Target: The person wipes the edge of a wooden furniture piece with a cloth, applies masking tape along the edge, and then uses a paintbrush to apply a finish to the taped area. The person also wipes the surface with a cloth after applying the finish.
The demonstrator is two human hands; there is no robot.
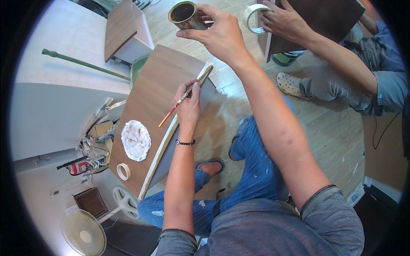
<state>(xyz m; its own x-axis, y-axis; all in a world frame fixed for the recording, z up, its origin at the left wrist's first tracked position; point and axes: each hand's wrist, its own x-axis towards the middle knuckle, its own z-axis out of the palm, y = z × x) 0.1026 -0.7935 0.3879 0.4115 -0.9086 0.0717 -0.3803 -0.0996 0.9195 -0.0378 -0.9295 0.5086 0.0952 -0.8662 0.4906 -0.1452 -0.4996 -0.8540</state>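
My left hand (188, 100) pinches a slim paintbrush (170, 115), its orange-red handle end pointing down and left. The brush's other end reaches the upper corner of a brown wood-grain board (164, 81), whose front edge carries a pale strip of tape (159, 160). I cannot tell whether the bristles touch the edge. Raised beyond the board, my right hand (220, 32) grips a small round can (188, 17) with a dark inside and stained walls. On the board lie a crumpled white round piece (136, 140) and a roll of masking tape (123, 171).
At right, another person's hand (286, 23) holds a wide tape roll (252, 19) by a dark wooden panel (320, 21). A green pole (85, 65) leans at left. A pile of clutter (96, 141), a fan (84, 232) and another board-topped piece (121, 30) stand around.
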